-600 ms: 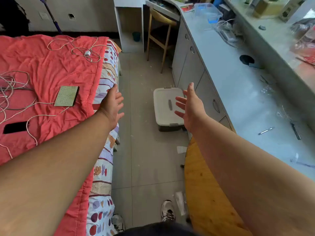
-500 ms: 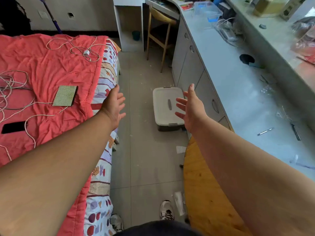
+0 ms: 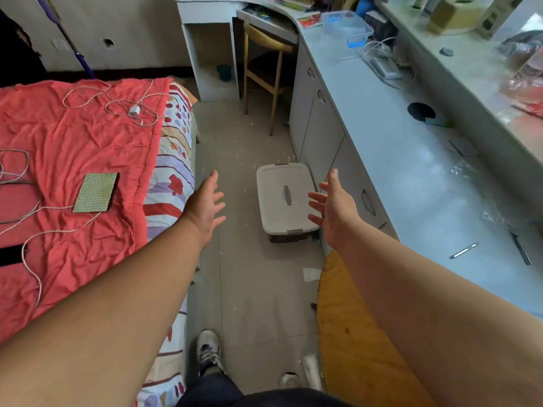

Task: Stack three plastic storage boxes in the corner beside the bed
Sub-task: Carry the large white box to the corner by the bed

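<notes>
Both hands have spread wider apart since half a second ago, and the box now shows whole in the gap where my right hand overlapped its edge before. My left hand [image 3: 205, 205] is held out over the floor [image 3: 249, 289], just off the bed [image 3: 73, 157] edge, palm turned inward, fingers [image 3: 219, 198] spread and holding nothing. My right hand [image 3: 335, 207] is held out in front of the cabinet doors below the worktop [image 3: 396, 160], palm facing the left one, fingers [image 3: 316, 198] likewise spread and empty.

One box [image 3: 283, 198] is in view: it stands on the floor beyond and between my fingertips, close against the cabinet [image 3: 320, 136] on the right-hand side, pale lid on, grey handle on top, latches at its near and far ends. Neither hand touches it.

To the left of my left fingers, cables [image 3: 117, 104] and a green perforated board [image 3: 95, 192] lie on the red bed cover. Beyond the box a chair [image 3: 264, 69] stands at a desk. Below my right forearm is the curved edge of a round wooden table [image 3: 352, 333]. A clear tub [image 3: 346, 24] sits on the worktop, far beyond my right fingers.
</notes>
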